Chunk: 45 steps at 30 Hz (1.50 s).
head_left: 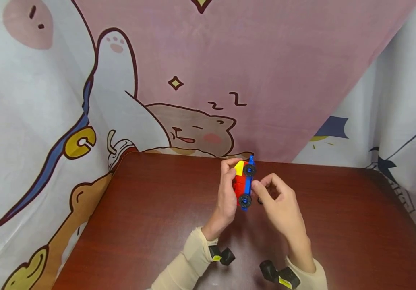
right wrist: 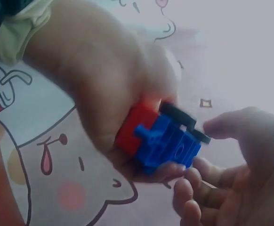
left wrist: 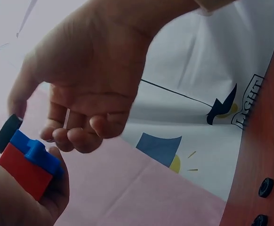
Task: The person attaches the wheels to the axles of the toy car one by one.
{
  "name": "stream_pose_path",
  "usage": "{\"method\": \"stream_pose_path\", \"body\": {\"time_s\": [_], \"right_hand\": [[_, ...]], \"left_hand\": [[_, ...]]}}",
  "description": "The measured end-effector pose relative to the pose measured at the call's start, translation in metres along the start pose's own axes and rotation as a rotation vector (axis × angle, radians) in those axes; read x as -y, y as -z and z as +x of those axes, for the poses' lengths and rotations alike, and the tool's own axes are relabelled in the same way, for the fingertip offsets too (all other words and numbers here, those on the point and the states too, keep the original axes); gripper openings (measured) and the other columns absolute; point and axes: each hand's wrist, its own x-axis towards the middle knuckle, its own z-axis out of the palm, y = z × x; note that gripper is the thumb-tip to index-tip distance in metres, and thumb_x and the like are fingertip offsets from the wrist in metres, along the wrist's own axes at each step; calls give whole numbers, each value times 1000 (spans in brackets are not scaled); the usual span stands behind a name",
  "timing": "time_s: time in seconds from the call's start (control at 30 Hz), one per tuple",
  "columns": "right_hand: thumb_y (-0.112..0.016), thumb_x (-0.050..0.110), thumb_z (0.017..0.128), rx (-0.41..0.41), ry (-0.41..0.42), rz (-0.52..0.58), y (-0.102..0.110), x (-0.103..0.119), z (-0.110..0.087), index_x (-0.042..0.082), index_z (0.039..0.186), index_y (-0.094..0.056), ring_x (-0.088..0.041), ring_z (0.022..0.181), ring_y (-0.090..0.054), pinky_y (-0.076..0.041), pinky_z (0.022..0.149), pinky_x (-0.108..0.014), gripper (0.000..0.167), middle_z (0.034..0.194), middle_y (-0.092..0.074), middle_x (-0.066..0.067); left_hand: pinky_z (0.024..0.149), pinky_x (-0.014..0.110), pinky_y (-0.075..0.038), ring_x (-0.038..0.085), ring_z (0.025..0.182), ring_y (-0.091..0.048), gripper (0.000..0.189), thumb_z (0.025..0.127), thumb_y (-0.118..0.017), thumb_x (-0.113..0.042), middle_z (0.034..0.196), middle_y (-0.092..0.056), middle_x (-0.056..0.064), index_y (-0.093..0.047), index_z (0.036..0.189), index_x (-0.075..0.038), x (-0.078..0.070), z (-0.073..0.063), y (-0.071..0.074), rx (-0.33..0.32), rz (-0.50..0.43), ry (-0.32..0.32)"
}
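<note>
A small toy car point(head_left: 240, 186) of red, blue and yellow plastic is gripped in my left hand point(head_left: 226, 198), raised over the table with its side turned to the head view. Two black wheels show on that side. In the right wrist view, my left fingers wrap round the red body and the blue underside point(right wrist: 167, 146). Just to the right of the car is my right hand point(head_left: 283, 207), its fingers loosely bent. Its thumb tip comes right at a black wheel point(left wrist: 7, 134) in the left wrist view, and nothing shows within its fingers.
Loose black wheels point(left wrist: 266, 187) lie on the brown tabletop point(head_left: 150, 209), one partly seen behind my right fingers in the head view. A printed cloth point(head_left: 273, 80) with cartoon animals hangs along the table's back and sides. Both wrists carry black camera mounts point(head_left: 269, 270).
</note>
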Motion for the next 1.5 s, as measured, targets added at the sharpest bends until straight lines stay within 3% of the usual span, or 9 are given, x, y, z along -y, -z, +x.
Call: {"method": "stream_pose_path", "body": {"time_s": [0.13,0.4,0.63,0.8,0.97,1.13,1.23,1.33,1.5], "right_hand": [[-68,32,94,24,32,-91,0,4,-2,15,89,-60,-14,66,-52,-43,57,-25,20,73,-56,0],[-70,49,89,102,-46,-233,1,7,-4,17,96,-58,-13,64,-52,-43,55,-27,34,72,-55,-1],[-67,51,90,51,-49,-382,-6,5,-5,16,95,-52,-16,56,-43,-34,48,-29,39,65,-46,-2],[-68,42,92,18,-90,-290,-6,6,-4,15,98,-55,-16,58,-44,-36,50,-28,31,67,-51,-3],[-69,29,94,-36,-64,-122,0,2,-1,9,103,-56,-13,63,-49,-42,55,-23,26,75,-57,-6],[-63,22,98,-30,-65,10,4,-2,2,5,107,-55,-11,69,-57,-49,60,-23,21,87,-63,-10],[-57,26,101,16,-92,27,7,-3,3,7,115,-56,-14,70,-59,-50,61,-25,23,94,-63,-11],[-53,30,103,68,-114,22,9,-4,5,9,119,-56,-17,67,-59,-52,61,-27,26,92,-61,-12],[-54,30,103,63,-79,-1,12,-6,5,9,127,-53,-13,74,-58,-52,63,-25,32,101,-59,-11]], "left_hand": [[71,19,-49,14,79,-55,39,101,-30,-21,120,-51,16,-37,135,-3,0,2,0,-2,26,6],[84,22,-46,15,98,-52,40,102,-35,-24,129,-47,15,-36,139,-10,-2,0,-1,10,53,4],[91,24,-45,16,110,-49,43,101,-33,-25,129,-40,17,-32,141,-12,-4,-3,-2,72,59,-36],[90,26,-46,16,110,-48,44,100,-35,-25,128,-42,15,-33,143,-14,-3,-1,-1,71,90,-28],[83,29,-43,14,95,-52,43,99,-38,-23,118,-48,22,-38,139,-8,-3,4,1,56,91,28],[76,25,-44,8,85,-54,40,98,-43,-22,110,-55,21,-48,130,1,-2,4,-1,156,102,120],[71,22,-45,6,82,-55,36,98,-47,-19,100,-59,10,-51,124,5,0,4,-2,179,90,145],[70,21,-45,6,81,-56,32,97,-52,-16,93,-59,1,-53,121,6,1,5,-2,150,69,133],[72,19,-49,7,81,-59,29,95,-58,-12,92,-60,1,-53,118,6,1,5,-1,92,40,94]]}}
